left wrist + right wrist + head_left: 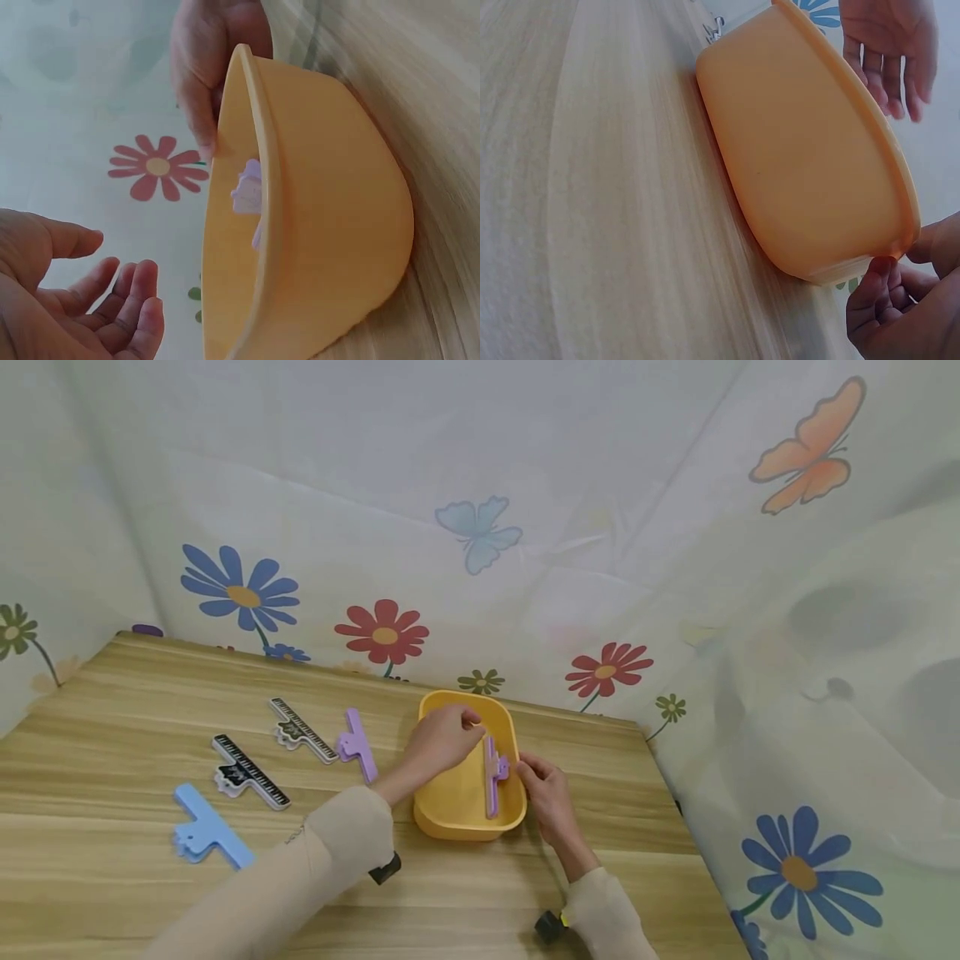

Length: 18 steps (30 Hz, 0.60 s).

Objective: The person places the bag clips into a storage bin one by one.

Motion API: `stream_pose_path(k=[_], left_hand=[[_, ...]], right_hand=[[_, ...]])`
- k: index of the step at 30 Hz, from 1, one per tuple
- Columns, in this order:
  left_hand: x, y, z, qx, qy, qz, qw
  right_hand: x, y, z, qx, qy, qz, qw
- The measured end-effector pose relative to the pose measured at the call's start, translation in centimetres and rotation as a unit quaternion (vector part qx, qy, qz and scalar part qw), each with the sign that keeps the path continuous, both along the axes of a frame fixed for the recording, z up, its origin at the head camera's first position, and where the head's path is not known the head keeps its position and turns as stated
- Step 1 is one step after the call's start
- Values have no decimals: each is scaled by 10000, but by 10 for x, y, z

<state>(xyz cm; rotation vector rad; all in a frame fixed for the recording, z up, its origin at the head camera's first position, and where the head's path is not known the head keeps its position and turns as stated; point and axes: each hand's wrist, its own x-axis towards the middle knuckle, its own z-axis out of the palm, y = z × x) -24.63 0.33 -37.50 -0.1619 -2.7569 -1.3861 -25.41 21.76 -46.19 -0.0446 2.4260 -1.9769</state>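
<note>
A yellow plastic basin (450,829) stands on the wooden table with a purple clip (492,793) lying inside it. Over the basin hovers my left hand (444,739), its fingers loosely curved and nothing held in the left wrist view. My right hand (551,797) pinches the basin's right rim; the right wrist view shows thumb and fingers on either side of the edge. Only part of the purple clip (247,191) shows past the rim in the left wrist view.
Left of the basin lie another purple clip (356,745), two piano-key clips (303,731) (250,772) and a light blue clip (210,828). A white flower-print sheet (540,610) hangs behind the table and along its sides.
</note>
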Motion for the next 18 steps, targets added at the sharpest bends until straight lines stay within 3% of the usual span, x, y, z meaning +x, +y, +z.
stream_pose_path(k=[7, 12, 18], left_hand=[[4, -25, -1, 319, 252, -246, 9989], [8, -44, -3, 494, 142, -240, 9984], [11, -66, -9, 525, 262, -155, 9982]], right_hand=[[1, 0, 3, 63, -59, 90, 9999], [1, -1, 2, 34, -60, 50, 10000], [1, -1, 1, 129, -63, -71, 9999]])
